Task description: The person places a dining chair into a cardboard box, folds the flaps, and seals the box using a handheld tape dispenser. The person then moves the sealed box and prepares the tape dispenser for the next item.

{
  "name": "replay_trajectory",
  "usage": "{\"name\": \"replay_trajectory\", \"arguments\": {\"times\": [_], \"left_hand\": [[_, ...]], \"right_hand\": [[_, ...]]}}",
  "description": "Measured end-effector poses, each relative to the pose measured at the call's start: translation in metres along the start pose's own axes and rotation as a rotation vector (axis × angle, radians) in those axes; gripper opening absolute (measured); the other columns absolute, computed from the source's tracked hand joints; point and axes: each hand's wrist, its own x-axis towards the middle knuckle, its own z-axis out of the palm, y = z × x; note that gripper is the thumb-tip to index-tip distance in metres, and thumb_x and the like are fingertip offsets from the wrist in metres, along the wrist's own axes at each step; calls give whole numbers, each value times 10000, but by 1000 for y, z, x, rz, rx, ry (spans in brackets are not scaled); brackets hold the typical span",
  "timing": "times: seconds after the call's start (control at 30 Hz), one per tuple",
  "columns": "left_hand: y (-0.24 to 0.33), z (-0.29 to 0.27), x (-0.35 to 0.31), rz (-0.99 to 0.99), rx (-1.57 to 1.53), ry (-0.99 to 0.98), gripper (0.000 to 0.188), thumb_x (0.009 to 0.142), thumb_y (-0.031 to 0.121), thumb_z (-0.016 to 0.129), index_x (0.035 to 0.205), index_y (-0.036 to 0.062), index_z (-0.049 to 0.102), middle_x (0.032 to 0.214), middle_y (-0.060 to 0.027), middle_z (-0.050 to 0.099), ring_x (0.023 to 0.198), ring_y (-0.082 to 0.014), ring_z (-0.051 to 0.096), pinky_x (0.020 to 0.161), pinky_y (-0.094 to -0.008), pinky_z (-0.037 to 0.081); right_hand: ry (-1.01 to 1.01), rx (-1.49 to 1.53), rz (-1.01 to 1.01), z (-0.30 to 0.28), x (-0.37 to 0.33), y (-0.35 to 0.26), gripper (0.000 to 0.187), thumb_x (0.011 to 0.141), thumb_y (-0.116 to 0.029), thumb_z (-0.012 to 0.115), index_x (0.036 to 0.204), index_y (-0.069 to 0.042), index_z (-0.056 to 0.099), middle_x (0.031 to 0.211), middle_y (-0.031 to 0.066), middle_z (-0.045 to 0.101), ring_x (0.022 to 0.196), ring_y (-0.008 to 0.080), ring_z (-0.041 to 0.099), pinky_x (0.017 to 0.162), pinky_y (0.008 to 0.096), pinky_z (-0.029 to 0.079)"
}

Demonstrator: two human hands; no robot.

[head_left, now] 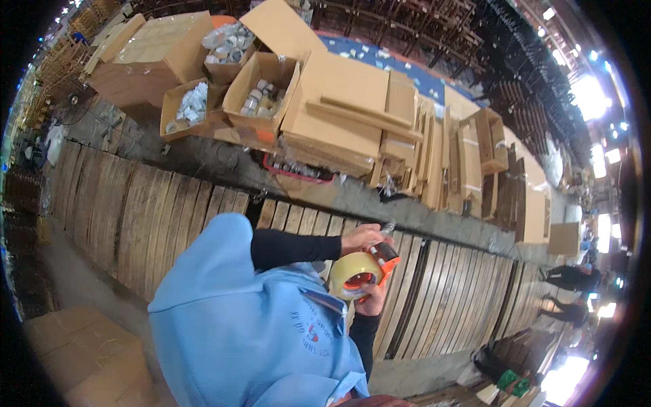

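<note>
I am holding a tape dispenser (384,258) with an orange body and a roll of clear tan tape (352,271) in front of my light blue hooded top. My left hand (363,237), in a black sleeve, rests on top of the dispenser with its fingers pinched at the front end. Under the roll, my right hand (373,302) grips the dispenser's handle, which it mostly hides.
Wooden slatted pallets (156,210) lie below me. Beyond them are open cardboard boxes (261,95) holding white wrapped parts and stacks of flat cardboard (352,108). More cardboard (81,353) lies lower left. Another person (573,278) stands at the far right.
</note>
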Motion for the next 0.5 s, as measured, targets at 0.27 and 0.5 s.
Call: {"name": "replay_trajectory", "arguments": {"times": [0.27,0.5], "left_hand": [[-8,8,2,119,-78,-70,255,883,-39,553,1001,123,394,1379,-105,484,1150,-203,564,866,-355,546],[-1,-10,-1,304,-269,108,386,951,247,709,1090,136,366,1297,-187,621,969,-273,715,862,-437,620]], "right_hand": [[-60,127,15,-52,17,-18,644,692,-41,601,1327,25,513,1182,157,661,1081,313,669,978,454,540],[-85,131,116,-45,46,-28,570,718,-74,625,1276,24,559,1177,146,671,1071,303,667,966,445,538]]}}
